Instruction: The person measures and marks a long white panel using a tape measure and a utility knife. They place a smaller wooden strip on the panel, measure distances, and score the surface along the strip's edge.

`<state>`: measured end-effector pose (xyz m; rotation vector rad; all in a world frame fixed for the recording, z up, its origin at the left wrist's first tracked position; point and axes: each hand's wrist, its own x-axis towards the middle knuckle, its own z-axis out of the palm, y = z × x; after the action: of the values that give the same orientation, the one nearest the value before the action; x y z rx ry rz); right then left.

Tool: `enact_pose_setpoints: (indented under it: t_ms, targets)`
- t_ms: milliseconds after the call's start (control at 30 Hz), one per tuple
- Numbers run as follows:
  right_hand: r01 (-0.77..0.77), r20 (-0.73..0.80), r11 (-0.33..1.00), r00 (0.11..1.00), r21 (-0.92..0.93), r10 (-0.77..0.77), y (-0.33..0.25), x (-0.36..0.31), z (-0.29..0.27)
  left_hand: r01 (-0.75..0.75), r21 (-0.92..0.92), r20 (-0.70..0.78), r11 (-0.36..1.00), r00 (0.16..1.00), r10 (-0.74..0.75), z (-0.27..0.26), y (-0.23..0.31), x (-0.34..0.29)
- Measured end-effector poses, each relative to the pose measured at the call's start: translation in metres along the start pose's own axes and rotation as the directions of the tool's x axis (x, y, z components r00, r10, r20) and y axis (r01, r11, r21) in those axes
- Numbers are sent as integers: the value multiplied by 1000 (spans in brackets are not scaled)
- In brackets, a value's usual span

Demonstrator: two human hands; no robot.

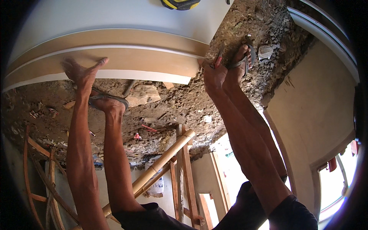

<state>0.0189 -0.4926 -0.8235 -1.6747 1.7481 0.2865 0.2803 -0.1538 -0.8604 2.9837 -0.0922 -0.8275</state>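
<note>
A white board [126, 17] lies before me, with a brown-faced strip [153, 59] edged in white along its near side. My left hand [81, 73] is over the strip's left part, thumb stretched out and fingers spread, though blurred by motion. At the strip's right end, my right hand [214, 74] is closed around a slim red-handled utility knife [218, 61], its thin grey tip pointing away from me. The fingers of that hand are close to the strip's corner; whether they touch it is unclear.
A yellow-and-black tape measure [180, 4] rests on the board. My sandalled feet [242, 61] stand on rough, stony soil [172, 105] with a flat stone [143, 95]. Behind are a bamboo pole [165, 163], timber frames [50, 180] and a plastered wall [314, 103].
</note>
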Motion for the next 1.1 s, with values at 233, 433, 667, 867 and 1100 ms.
enact_pose_setpoints:
  t_ms: [233, 433, 667, 867, 1100]
  targets:
    - [77, 77, 992, 995, -100, -69, -9, 2, -8, -25, -43, -6, 999, 1000, 25, -4, -5, -5]
    - [53, 92, 994, 995, -92, -44, -10, 2, -10, 0, 42, -76, 999, 997, 4, 0, 2, -4]
    - [56, 139, 997, 989, -62, -47, -21, 0, -16, -15, 3, -39, 1000, 999, 15, -5, 8, -3]
    - [-74, 141, 972, 984, -224, 108, -39, -4, -15, 19, 52, -6, 998, 1000, -18, 22, -17, 5]
    - [55, 169, 923, 977, 381, -128, 50, 48, -15, 259, -5, 191, 966, 948, -253, -27, 51, -5]
